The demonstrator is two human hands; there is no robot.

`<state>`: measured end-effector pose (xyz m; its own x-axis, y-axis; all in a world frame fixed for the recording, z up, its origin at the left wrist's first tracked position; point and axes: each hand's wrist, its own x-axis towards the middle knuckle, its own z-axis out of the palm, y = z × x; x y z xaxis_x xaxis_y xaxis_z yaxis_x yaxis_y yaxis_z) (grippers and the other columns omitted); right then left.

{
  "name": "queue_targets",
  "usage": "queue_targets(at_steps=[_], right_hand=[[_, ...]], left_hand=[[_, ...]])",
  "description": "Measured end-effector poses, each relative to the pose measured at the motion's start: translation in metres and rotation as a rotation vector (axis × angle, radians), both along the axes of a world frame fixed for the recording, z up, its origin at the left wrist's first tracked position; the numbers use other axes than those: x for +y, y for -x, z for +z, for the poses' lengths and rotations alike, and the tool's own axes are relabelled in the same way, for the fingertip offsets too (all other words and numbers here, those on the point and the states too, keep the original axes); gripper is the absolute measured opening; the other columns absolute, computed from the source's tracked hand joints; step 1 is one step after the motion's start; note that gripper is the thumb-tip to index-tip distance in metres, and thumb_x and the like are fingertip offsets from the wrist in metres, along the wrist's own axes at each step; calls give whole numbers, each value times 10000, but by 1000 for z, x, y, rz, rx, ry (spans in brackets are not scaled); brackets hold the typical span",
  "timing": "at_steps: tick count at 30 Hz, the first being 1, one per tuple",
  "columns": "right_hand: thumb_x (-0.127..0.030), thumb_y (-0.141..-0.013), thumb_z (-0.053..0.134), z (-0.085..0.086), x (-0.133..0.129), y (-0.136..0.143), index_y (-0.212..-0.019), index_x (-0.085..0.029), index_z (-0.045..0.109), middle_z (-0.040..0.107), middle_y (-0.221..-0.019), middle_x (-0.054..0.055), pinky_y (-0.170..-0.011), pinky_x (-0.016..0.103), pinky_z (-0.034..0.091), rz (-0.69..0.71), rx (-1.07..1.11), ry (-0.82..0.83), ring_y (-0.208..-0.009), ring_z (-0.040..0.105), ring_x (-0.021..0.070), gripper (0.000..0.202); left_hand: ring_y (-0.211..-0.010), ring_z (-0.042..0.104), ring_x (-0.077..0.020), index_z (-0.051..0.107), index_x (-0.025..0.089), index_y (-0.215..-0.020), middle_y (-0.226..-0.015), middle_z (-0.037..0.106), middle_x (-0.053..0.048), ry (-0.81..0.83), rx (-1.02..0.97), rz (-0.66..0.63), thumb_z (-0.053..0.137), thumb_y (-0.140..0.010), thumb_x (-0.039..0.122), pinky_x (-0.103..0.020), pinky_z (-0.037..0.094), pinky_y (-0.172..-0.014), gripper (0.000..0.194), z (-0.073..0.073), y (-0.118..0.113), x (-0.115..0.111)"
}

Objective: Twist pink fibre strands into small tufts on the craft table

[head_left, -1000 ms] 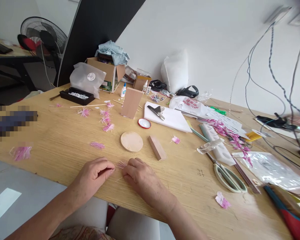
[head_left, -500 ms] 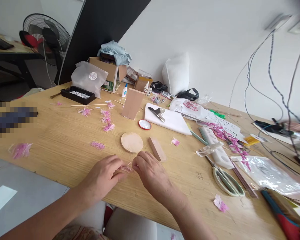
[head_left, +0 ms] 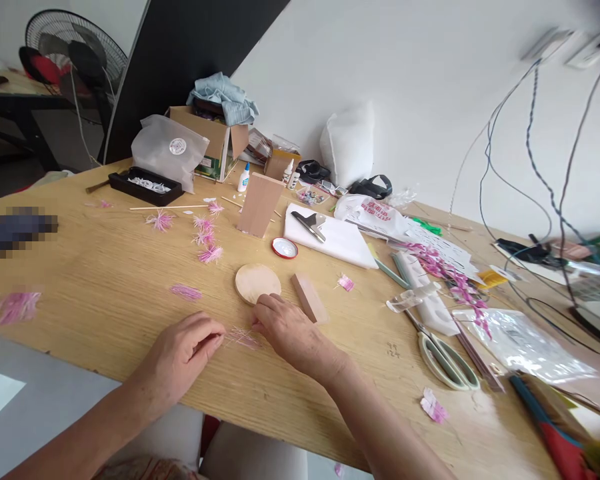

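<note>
While both hands lean near the close edge of the counter (head_left: 105, 260), a loose bundle of thin pink and whitish strands (head_left: 243, 338) lies on the wood between them. The left hand (head_left: 185, 353) is at its left end, with the thumb and the forefinger drawn together; whether they pinch some strands, I cannot tell. The right hand (head_left: 293, 333) has its fingers curled down just beside the other end, but the fingertips are hidden, so its grip cannot be told either. Behind this hand, and partly covered by it, lies a round wooden disc (head_left: 255, 280), with a wooden block (head_left: 310, 298) just to the right. Another pink bundle (head_left: 186, 291) rests beyond the left hand.

Farther back on the counter, a wooden board (head_left: 261, 205) stands upright near several fluffy pink tufts (head_left: 210, 253) and a red-rimmed lid (head_left: 285, 248). A black clip (head_left: 309, 225) lies upon a folded white sheet (head_left: 345, 243), and scissors (head_left: 445, 357) lie on the right side. At the back are a cardboard box (head_left: 200, 130) and a white wall (head_left: 405, 80), while a fan (head_left: 83, 60) stands at the far left.
</note>
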<state>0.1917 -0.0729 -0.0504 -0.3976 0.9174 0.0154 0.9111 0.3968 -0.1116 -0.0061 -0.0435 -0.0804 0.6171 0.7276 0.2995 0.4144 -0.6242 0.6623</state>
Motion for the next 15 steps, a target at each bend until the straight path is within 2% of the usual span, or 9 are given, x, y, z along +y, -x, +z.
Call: queue_targets(at_steps=[5,10,15], right_hand=[[-70,-833,466,-1,-1,0,-785,-158,556,559,-816,33,-659,239,395,-10,14,22,-753,490,147,135],[-14,-811,439,-5,0,0,-751,-164,545,545,-779,29,-641,250,373,-11,4,35,-708,464,149,193],[3,-811,412,2,-5,-2,-756,-155,533,540,-767,38,-642,260,360,-77,19,41,-713,464,155,206]], left_hand=[[-597,520,-107,553,186,-763,-685,547,23,9,8,9,422,-835,146,-196,381,-538,155,0,1,-1],[-568,504,-106,556,186,-742,-663,535,23,-8,1,13,419,-829,148,-194,367,-502,167,1,1,-2],[-558,499,-106,557,183,-733,-645,527,24,-14,-15,12,415,-822,147,-196,373,-505,171,1,1,-2]])
